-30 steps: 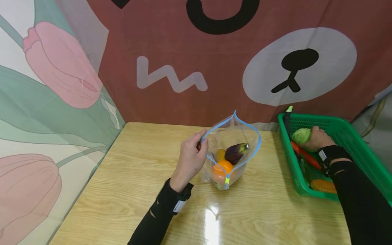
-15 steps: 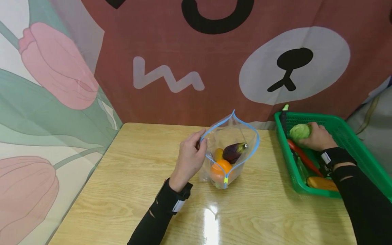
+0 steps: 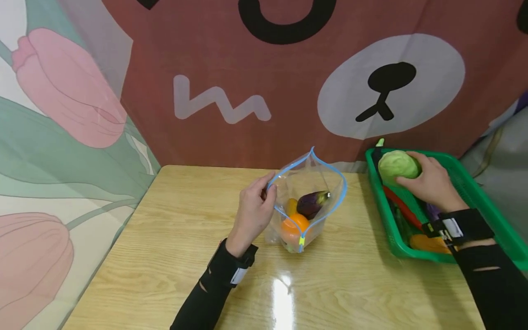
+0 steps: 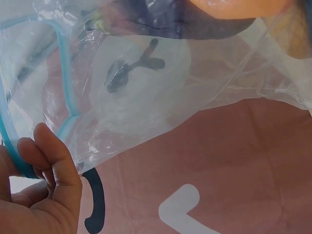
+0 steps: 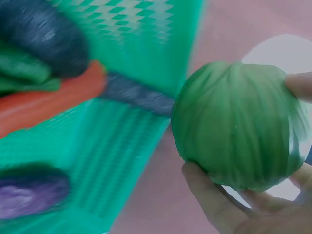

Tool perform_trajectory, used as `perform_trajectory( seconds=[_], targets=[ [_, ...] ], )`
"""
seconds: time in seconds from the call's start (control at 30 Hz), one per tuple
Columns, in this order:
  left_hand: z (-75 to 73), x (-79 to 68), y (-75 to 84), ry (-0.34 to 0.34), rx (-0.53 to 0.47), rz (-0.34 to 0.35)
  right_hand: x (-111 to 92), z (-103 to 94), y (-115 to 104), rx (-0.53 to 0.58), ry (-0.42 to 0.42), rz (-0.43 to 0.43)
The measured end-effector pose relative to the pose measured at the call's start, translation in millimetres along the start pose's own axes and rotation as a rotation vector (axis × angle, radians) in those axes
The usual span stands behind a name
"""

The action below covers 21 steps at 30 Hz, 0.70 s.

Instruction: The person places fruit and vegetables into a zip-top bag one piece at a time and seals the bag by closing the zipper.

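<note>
Cabbage (image 3: 397,166) now higher above basket (image 3: 466,183), right fingers (image 5: 209,197) gripping it; left fingers (image 4: 57,156) pinch bag (image 3: 331,212)

A light wood-grain table (image 3: 185,229) carries everything, its far left corner rounded and its glossy top catching a white glare near the front. Directly on it stands a clear plastic bag (image 3: 317,178), open at the top with a blue-edged mouth. Well to the right sits a green basket (image 3: 384,224) — whether its right side overhangs the table edge is hard to tell.
</note>
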<state>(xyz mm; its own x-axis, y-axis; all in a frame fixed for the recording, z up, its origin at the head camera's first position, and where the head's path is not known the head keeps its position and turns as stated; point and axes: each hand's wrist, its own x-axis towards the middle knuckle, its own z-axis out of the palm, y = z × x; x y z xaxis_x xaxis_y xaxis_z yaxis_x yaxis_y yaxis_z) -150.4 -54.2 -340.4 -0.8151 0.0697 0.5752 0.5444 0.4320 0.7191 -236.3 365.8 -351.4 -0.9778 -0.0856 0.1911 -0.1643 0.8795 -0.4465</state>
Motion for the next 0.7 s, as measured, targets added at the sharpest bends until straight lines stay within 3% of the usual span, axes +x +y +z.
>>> perform_trajectory(
  seconds=[0.23,0.53,0.7],
  targets=[
    [0.3,1.6,2.9,0.004,-0.002,0.017,-17.6,-19.9,-35.1,0.073,0.072,-0.046],
    [0.3,1.2,0.4,-0.003,0.0,0.016,-40.6,-39.2,-77.5,0.166,0.041,-0.048],
    [0.3,1.7,-0.3,-0.01,0.002,0.019,-52.7,-44.4,-100.7,0.222,0.053,-0.113]
  ],
)
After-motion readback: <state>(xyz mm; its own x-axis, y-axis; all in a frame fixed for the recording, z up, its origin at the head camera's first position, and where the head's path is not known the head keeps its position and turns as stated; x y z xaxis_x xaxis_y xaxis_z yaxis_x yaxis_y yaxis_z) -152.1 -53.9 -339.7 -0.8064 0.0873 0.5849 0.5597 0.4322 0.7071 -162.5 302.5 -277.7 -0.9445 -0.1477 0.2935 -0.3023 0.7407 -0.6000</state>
